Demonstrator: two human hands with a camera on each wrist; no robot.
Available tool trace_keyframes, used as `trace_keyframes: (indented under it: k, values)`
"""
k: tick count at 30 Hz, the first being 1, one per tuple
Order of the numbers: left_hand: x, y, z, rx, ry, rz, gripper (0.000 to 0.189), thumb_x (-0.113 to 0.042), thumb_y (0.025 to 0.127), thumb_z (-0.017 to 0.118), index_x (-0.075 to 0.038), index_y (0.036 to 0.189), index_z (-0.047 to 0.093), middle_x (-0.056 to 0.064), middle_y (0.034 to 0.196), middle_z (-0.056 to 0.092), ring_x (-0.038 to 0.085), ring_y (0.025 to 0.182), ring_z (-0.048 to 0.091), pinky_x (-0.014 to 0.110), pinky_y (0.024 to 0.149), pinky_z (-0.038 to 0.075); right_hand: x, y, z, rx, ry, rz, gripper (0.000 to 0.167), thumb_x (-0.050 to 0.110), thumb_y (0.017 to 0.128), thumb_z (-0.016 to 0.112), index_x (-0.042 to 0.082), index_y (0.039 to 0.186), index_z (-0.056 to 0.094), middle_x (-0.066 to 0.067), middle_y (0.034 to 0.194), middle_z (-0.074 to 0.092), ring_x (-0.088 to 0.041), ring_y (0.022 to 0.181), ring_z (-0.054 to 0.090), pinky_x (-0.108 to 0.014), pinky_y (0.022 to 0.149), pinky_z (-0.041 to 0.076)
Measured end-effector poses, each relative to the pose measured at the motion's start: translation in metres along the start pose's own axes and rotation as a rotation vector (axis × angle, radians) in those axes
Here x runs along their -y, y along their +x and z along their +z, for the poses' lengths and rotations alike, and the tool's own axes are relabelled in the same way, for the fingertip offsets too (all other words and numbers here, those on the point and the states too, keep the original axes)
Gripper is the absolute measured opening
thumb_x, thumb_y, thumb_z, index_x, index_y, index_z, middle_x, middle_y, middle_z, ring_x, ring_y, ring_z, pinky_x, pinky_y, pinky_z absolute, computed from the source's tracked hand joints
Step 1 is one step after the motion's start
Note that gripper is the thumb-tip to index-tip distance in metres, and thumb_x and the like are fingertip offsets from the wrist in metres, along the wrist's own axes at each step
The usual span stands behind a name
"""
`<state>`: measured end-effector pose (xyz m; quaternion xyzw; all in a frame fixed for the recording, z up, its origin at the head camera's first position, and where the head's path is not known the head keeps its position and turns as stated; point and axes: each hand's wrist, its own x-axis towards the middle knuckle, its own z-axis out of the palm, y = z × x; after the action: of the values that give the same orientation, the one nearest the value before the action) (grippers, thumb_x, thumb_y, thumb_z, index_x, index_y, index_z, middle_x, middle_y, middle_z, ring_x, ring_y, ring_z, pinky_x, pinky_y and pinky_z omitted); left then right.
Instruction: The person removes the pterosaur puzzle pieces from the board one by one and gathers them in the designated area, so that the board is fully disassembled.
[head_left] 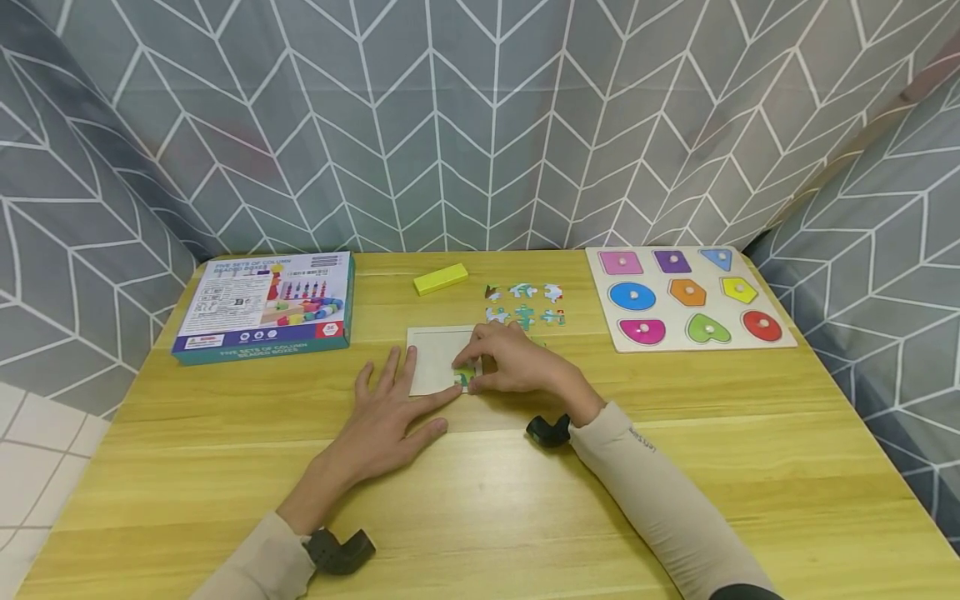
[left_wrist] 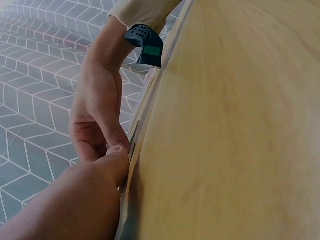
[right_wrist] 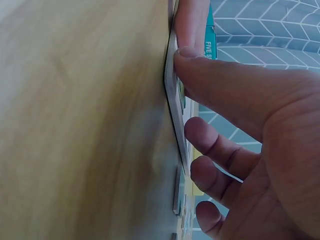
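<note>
A white square puzzle tray [head_left: 431, 358] lies on the table between the hands. In its near right corner sits a green-and-blue jigsaw piece [head_left: 463, 378]. The right hand [head_left: 517, 358] holds this piece between thumb and index finger, the thumb at the tray's near edge. In the right wrist view, that thumb [right_wrist: 200, 72] presses at the tray's rim [right_wrist: 172, 95], while other fingers stay loosely bent. With fingers spread, the left hand [head_left: 386, 421] lies at the tray's left and near side, its index fingertip touching the corner near the piece.
Several loose jigsaw pieces [head_left: 524, 315] lie in rows behind the right hand. A yellow block [head_left: 441, 279] is beyond the tray. A beaded-column toy box [head_left: 262, 308] stands at the left, and a knobbed shape board [head_left: 667, 304] at the right. A patterned curtain [head_left: 480, 125] hangs behind.
</note>
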<state>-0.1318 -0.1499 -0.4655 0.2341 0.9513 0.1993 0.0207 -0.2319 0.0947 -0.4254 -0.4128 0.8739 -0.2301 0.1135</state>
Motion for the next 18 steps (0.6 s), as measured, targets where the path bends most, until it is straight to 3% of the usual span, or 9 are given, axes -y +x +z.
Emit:
trace_keyframes:
  k: [18]
  values:
    - [-0.0006, 0.0003, 0.0009, -0.004, 0.01, 0.006, 0.046, -0.057, 0.104, 0.043, -0.052, 0.149, 0.042, 0.023, 0.17, 0.007, 0.045, 0.158, -0.004, 0.071, 0.118, -0.004, 0.0001, 0.0002, 0.0007, 0.007, 0.041, 0.013, 0.029, 0.026, 0.084, 0.085, 0.018, 0.11, 0.076, 0.004, 0.1, 0.065, -0.013, 0.097, 0.054, -0.034, 0.083, 0.032]
